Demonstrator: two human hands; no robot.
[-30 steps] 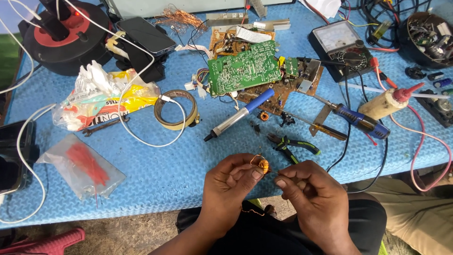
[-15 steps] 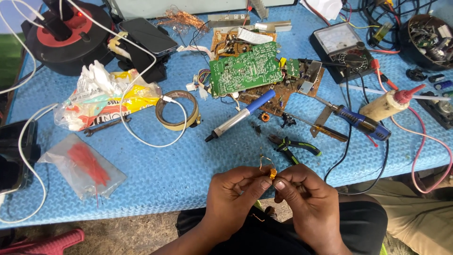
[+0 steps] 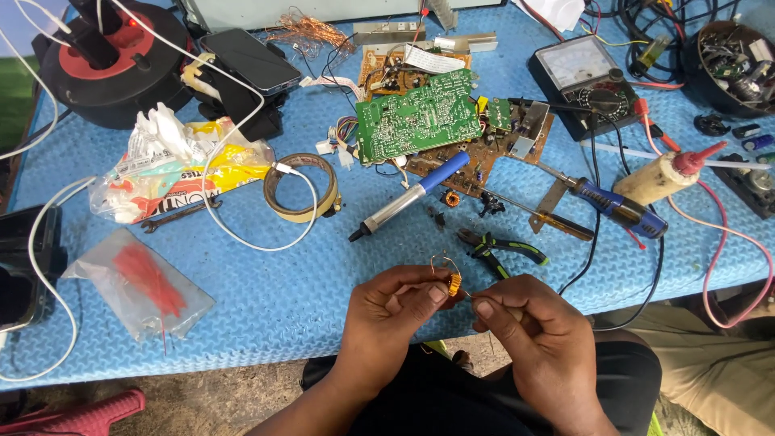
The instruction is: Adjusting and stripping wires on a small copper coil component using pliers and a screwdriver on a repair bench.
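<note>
Nearest the camera, the left hand (image 3: 395,311) pinches a small orange-wound copper coil (image 3: 454,283) between thumb and forefinger, just over the front edge of the blue foam-topped desk (image 3: 266,282). The right hand (image 3: 537,335) is clenched on a thin bare wire lead (image 3: 442,260) coming off that coil; both hands are closed and touch at the coil.

Risk, as a judgement: the lead looks fine, so a hard tug could snap it or loosen the winding, and a slip would drop the coil off the desk edge to the ground.

Just beyond: 1 green-handled pair of pliers (image 3: 504,246), 1 blue-handled soldering iron (image 3: 412,196), 1 roll of tan tape (image 3: 303,187). Farther back: 1 green circuit board (image 3: 416,115), 1 blue-handled screwdriver (image 3: 617,206), 1 analog multimeter (image 3: 585,73).
</note>
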